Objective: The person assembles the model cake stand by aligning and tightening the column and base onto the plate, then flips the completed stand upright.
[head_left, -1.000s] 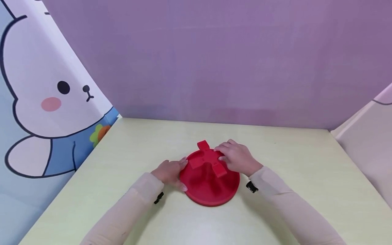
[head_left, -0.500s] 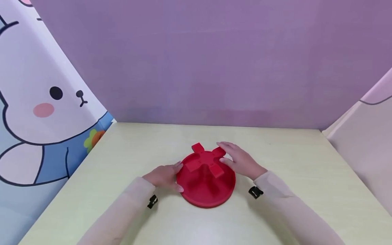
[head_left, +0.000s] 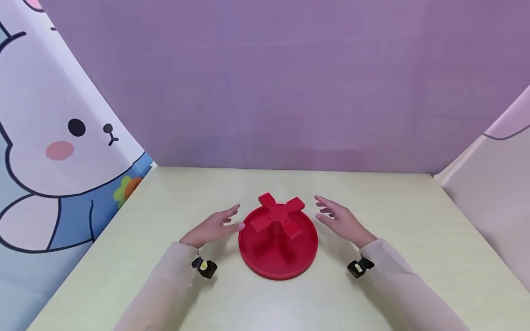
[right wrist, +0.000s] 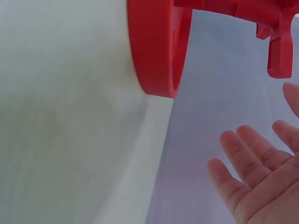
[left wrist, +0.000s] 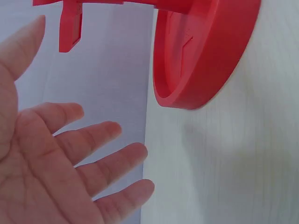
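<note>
A red round tray-like base (head_left: 278,269) with a raised rim stands on the table. From its middle rises a post, seen in the left wrist view, topped by a red cross-shaped piece (head_left: 278,213) with blocky arms that bend down at their ends. My left hand (head_left: 213,227) hovers at the base's left side, fingers spread, palm turned toward it. On the other side my right hand (head_left: 341,223) is held up with its fingers extended, apart from the red piece. Both wrist views show bare palms with nothing in them.
The pale wood-grain table (head_left: 397,207) reaches back to a purple wall panel (head_left: 265,92). A cartoon-printed panel (head_left: 41,115) borders the left side, a pale panel (head_left: 492,184) the right. Black wrist straps (head_left: 204,266) show below the sleeves.
The left hand has let go of the base's rim and drawn back left. The right hand has released the cross-shaped piece's arm and moved right. The red piece stays standing.
</note>
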A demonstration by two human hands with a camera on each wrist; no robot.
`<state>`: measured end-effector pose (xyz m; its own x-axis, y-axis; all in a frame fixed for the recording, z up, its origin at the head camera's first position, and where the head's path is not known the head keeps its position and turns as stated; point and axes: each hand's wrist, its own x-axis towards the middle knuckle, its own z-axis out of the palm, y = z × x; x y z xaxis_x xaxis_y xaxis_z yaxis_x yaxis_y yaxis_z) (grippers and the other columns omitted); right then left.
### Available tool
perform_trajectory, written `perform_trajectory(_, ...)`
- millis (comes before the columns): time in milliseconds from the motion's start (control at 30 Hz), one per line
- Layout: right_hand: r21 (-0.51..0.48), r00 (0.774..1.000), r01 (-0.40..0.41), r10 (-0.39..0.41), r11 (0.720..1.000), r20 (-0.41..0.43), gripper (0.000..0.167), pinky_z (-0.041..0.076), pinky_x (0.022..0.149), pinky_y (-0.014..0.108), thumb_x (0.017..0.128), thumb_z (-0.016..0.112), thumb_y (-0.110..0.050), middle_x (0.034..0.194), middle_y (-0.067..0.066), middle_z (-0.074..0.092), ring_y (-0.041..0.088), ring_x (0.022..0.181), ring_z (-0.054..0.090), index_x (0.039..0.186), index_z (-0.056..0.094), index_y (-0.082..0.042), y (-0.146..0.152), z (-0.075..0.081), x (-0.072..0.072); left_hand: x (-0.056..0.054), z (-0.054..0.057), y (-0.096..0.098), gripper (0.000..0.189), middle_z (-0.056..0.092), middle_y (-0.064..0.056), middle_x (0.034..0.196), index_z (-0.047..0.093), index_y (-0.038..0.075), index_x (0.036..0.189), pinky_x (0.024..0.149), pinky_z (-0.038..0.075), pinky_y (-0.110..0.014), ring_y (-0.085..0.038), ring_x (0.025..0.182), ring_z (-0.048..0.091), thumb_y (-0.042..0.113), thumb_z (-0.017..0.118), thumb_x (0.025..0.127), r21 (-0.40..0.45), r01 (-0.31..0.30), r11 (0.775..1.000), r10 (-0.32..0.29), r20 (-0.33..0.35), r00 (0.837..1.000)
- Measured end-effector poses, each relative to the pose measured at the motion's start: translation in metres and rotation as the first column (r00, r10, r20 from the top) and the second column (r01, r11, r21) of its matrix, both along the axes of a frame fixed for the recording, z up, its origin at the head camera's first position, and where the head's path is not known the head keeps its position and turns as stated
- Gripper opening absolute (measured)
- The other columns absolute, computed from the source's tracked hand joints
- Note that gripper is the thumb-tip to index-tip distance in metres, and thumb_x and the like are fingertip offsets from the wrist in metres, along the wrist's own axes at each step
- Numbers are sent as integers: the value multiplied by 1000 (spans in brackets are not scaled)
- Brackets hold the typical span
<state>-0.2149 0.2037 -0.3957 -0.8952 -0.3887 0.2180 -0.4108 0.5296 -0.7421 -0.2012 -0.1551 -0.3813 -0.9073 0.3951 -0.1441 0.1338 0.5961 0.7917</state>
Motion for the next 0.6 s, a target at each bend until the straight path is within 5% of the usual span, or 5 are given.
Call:
perform_trajectory(167,-41,992,30,-24,999,125,51,51,89,46,96,58,-10,126,29,53,40,110,57,141,40,5,3,-5,2,-4,-7,0,73,37,-23,147,26,4,151,102,36,-58,-44,132,36,35,60,95,36,-49,998,47,70,996)
perform_trajectory(333,-27,985,71,-66,997,162,46,54,82,43,95,58,-10,116,25,60,34,99,62,136,46,7,4,-12,2,-7,-12,5,76,45,-20,141,27,8,152,93,47,-50,-38,127,44,37,63,92,4,-113,994,110,163,980)
perform_trajectory(600,40,968,117,-123,992,221,44,51,70,34,93,60,-13,96,13,66,21,80,62,132,52,7,0,-13,3,-3,-10,9,74,57,-15,122,29,6,150,69,55,-35,-23,85,59,37,63,91,4,-160,987,155,233,960)
